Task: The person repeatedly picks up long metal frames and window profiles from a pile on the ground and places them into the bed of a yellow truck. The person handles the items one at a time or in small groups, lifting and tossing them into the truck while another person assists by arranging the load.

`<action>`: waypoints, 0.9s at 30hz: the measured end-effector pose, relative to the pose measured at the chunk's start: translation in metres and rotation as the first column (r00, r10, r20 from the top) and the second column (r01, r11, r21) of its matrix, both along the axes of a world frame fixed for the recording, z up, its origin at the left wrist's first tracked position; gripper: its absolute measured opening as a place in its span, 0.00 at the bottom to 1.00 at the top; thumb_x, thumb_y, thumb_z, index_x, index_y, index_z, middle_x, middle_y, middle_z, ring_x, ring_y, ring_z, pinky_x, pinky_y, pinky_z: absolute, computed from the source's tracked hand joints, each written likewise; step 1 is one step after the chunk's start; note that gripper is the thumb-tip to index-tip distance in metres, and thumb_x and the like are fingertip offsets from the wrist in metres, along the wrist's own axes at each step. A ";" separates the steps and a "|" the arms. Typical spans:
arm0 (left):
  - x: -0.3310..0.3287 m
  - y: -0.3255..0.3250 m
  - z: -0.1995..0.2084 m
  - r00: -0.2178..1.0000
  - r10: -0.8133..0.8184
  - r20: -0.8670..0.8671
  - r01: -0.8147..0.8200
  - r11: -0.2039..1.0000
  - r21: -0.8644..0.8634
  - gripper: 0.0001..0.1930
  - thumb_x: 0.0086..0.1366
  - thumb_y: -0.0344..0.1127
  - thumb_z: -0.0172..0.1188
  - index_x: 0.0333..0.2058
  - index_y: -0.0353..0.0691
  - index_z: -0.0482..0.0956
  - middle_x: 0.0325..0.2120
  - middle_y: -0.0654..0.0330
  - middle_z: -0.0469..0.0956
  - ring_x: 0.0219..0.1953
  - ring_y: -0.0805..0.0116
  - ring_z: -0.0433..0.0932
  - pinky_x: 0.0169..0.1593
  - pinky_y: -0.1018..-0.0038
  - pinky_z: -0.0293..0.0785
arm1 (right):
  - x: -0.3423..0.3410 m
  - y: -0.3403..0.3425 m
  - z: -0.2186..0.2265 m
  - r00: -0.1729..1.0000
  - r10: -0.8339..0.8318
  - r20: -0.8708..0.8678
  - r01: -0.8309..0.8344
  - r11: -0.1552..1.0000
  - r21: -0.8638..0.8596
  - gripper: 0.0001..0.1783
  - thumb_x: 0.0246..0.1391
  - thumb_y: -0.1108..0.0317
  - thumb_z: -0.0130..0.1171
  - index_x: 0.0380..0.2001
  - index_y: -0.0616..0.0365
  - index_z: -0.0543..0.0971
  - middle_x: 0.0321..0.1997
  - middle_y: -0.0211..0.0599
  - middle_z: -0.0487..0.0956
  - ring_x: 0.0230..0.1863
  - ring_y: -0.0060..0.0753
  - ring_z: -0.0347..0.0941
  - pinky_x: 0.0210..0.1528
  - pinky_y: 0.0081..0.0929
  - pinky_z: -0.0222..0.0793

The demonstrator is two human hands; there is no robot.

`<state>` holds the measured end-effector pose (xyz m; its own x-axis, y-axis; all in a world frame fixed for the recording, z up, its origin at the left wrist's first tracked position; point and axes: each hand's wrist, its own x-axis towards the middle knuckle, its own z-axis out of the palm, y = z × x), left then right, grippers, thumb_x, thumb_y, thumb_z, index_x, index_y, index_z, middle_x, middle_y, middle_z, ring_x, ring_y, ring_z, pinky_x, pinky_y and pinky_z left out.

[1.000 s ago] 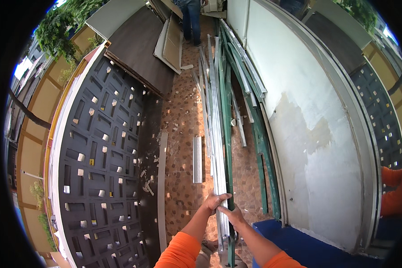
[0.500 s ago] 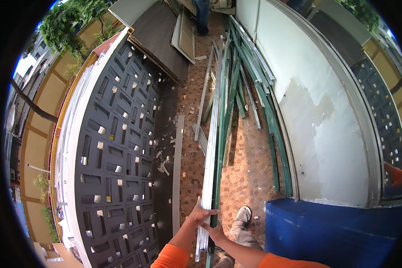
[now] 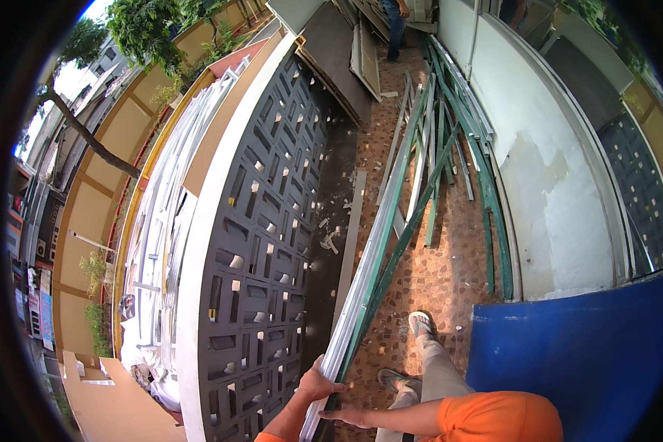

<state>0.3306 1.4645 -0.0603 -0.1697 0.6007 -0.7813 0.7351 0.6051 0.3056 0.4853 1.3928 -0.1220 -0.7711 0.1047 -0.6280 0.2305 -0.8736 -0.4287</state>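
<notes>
A bundle of long silver metal channels [image 3: 357,309] runs with dark green metal bars [image 3: 370,300] from the lower edge up the walkway. Near the bundle's close end, my left hand [image 3: 318,381] is closed round the silver channels, its thumb across the top. Just below it, my right hand [image 3: 351,415] holds the bundle from the right side, fingers reaching over the green bar. The far ends rest among several other green and silver bars [image 3: 436,132] on the floor. My palms and the bars' near tips are partly hidden.
A grey perforated block wall [image 3: 261,221] with a white ledge [image 3: 217,191] stands left, with metal strips [image 3: 171,199] beyond it. Right are a peeling white wall [image 3: 545,191] and a blue base [image 3: 567,346]. Leaning panels [image 3: 339,59] and another person [image 3: 396,29] are farther off.
The near end of the bundle has swung left toward the block wall, now lying aslant. Both hands have moved left and down with it. The view has turned, and more of the other person shows.
</notes>
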 end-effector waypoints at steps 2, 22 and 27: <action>-0.016 -0.020 0.040 0.999 0.039 0.023 -0.038 0.998 -0.040 0.64 0.37 0.51 0.81 0.72 0.41 0.54 0.56 0.40 0.76 0.58 0.48 0.78 0.62 0.64 0.72 | 0.023 0.022 -0.005 0.904 0.283 -0.322 -0.258 0.959 0.117 0.48 0.54 0.42 0.69 0.69 0.55 0.63 0.60 0.29 0.73 0.50 0.20 0.71 0.48 0.21 0.70; 0.084 -0.105 0.283 0.953 0.094 -0.288 -0.127 0.987 -0.096 0.55 0.43 0.43 0.78 0.71 0.50 0.57 0.40 0.39 0.83 0.43 0.38 0.82 0.47 0.52 0.79 | 0.085 0.294 0.003 0.538 -0.843 -0.018 0.799 0.516 -0.310 0.61 0.46 0.13 0.44 0.67 0.53 0.66 0.60 0.57 0.74 0.59 0.59 0.73 0.64 0.59 0.65; 0.108 -0.147 0.294 0.917 0.222 -0.331 -0.200 0.975 0.098 0.45 0.49 0.39 0.73 0.67 0.48 0.64 0.41 0.41 0.83 0.44 0.39 0.82 0.47 0.51 0.78 | 0.066 0.272 0.044 0.539 -0.795 -0.277 0.678 0.605 -0.417 0.63 0.45 0.13 0.46 0.67 0.57 0.64 0.61 0.61 0.72 0.59 0.69 0.71 0.61 0.65 0.67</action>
